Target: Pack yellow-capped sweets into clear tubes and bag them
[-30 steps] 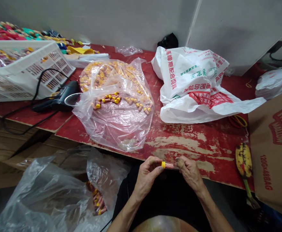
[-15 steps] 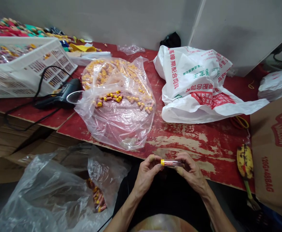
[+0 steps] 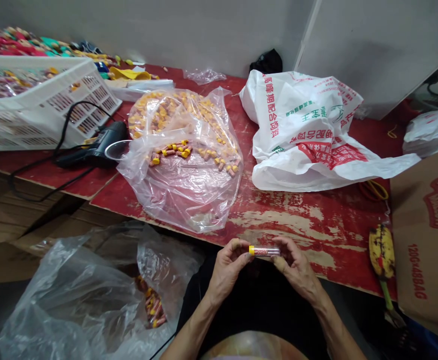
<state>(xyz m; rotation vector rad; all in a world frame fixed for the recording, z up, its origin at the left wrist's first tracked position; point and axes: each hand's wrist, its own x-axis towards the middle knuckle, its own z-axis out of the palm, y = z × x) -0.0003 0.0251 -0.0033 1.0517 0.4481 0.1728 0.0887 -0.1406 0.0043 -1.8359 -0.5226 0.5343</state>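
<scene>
Between my two hands, just off the table's front edge, lies a small clear tube [image 3: 264, 251] with a yellow cap and reddish print, held level. My left hand [image 3: 229, 267] pinches the capped end between thumb and fingers. The clear end sits between the thumb and fingertips of my right hand [image 3: 296, 265]. On the table ahead, a clear plastic bag [image 3: 189, 195] holds many similar yellow-capped tubes. Down to the left, another clear bag [image 3: 80, 300] has more yellow-capped tubes [image 3: 151, 302] in it.
A white crate [image 3: 39, 107] of small items stands at the left, beside a black corded hot-air gun [image 3: 108, 145]. A white printed sack [image 3: 301, 130] lies on the red table [image 3: 279, 210]. At the right are a spotted banana [image 3: 382, 252] and a cardboard box [image 3: 417, 240].
The tube has shifted very slightly left, and more of its clear end shows by my right fingertips. Both hands stay in nearly the same place.
</scene>
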